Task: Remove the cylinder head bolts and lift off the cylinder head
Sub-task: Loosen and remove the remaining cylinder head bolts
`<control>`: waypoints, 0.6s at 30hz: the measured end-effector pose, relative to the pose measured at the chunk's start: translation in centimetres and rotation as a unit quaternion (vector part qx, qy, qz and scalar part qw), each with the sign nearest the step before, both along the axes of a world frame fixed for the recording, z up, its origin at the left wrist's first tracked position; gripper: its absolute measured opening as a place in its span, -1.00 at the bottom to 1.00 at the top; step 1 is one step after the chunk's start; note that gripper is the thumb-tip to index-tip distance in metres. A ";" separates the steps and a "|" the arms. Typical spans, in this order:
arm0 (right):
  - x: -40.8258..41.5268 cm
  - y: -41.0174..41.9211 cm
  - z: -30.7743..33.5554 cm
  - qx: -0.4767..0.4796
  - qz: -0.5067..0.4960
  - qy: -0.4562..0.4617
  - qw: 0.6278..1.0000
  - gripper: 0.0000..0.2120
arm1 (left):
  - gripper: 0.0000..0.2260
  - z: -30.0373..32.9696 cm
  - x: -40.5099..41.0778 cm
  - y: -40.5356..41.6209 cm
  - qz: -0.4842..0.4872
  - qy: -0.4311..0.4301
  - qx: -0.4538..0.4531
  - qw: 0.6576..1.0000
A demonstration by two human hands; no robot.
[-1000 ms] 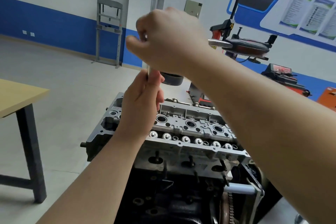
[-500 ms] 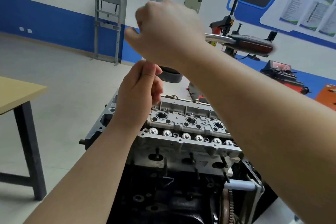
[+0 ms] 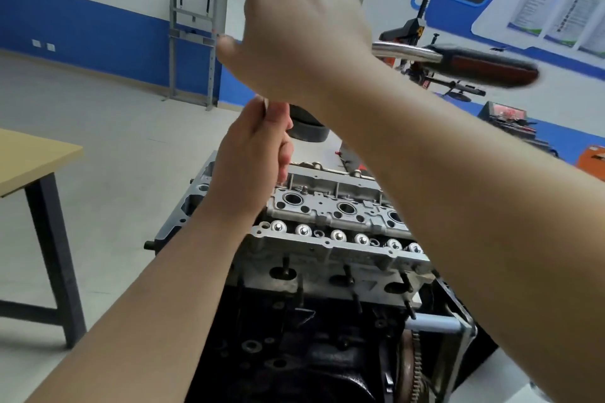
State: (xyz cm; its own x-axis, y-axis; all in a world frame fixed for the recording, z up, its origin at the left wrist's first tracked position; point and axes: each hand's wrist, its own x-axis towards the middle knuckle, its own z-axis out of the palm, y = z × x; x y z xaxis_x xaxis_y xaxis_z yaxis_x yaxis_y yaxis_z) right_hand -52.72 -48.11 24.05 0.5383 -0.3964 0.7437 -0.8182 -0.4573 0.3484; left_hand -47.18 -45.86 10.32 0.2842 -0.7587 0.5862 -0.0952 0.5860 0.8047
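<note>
Head view: engine seen from above, both forearms reaching in from the near edge.
Cylinder head (image 3: 330, 239): silver casting, seated on the dark engine block (image 3: 294, 337), centre of scene, below both hands; valve tops and plug wells are exposed.
Right hand (image 3: 301, 39): raised high above the head's left end, fist clenched over the top of a ratchet (image 3: 458, 64); chrome shank and dark red-brown handle are seen sticking out to the right, blurred.
Left hand (image 3: 252, 167): just below the right hand, fingers curled around a thin vertical metal shaft (image 3: 265, 106); only a short bright sliver of it is visible above the thumb.
Shaft lower end: hidden behind the left hand; contact with the head cannot be told.
Bolts: none can be made out with certainty.
Table (image 3: 36, 157): tan top, dark legs, at the left, well apart from the engine.
Grey frame (image 3: 193, 39): stood against the blue-and-white far wall.
Tyre machine (image 3: 422, 29): far right, partly hidden by the ratchet handle.
Posters (image 3: 556, 6): mounted on the far right wall.
</note>
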 end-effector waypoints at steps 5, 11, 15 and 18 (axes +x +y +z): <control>-2.3 -1.3 -0.3 0.201 0.222 -0.117 0.947 -0.62 | -0.61 -0.2 1.0 0.1 -0.114 0.012 0.015 0.993; -1.0 -0.5 0.2 0.079 -0.039 -0.033 0.996 -0.71 | -0.65 -0.1 -0.5 -1.0 -0.045 0.035 0.009 0.998; -0.7 0.2 -0.2 0.012 -0.035 -0.011 0.999 -0.68 | -0.63 -0.2 -0.8 -0.5 0.009 0.024 -0.031 0.999; -1.4 -0.3 0.2 0.049 0.010 -0.015 0.999 -0.67 | -0.58 0.0 -0.9 -0.1 -0.009 0.033 -0.031 0.999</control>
